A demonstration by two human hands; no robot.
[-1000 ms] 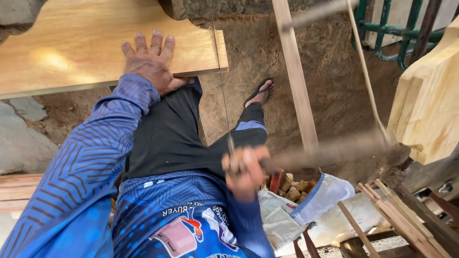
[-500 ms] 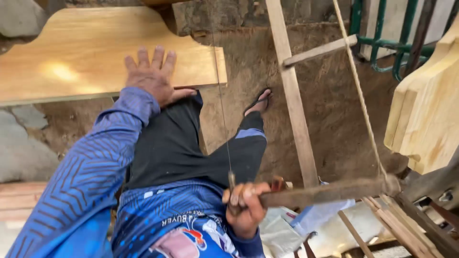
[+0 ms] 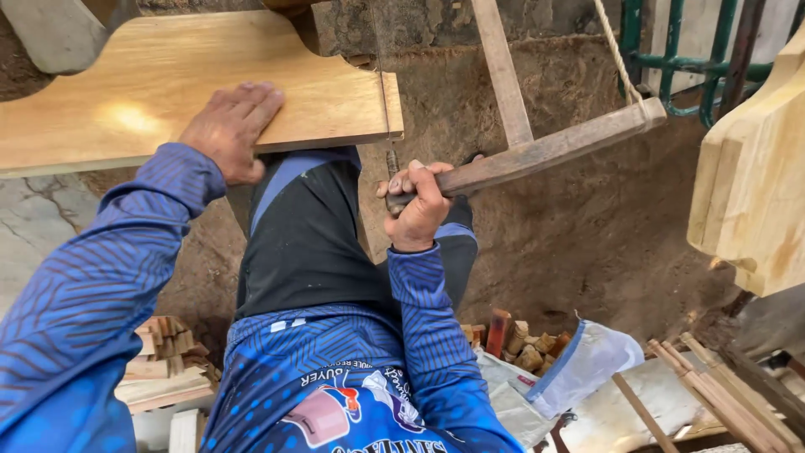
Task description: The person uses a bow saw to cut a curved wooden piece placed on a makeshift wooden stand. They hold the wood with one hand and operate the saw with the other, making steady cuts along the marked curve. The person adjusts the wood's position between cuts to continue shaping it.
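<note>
Single view: head-worn camera, looking steeply down over the person's own chest and legs toward the dirt floor [image 3: 587, 226]. Close range; both arms fill the near half of the frame. Left hand [image 3: 228, 130] at far left on a wooden board [image 3: 126, 92]; right hand [image 3: 415, 205] near centre on a frame saw [image 3: 545, 151]. Far edge reaches a green metal railing [image 3: 671, 50]; near right, wood scraps [image 3: 524, 344]. No second view.

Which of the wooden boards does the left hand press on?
The flat board at upper left, under the left hand. The thick carved board at right stands untouched.
</note>
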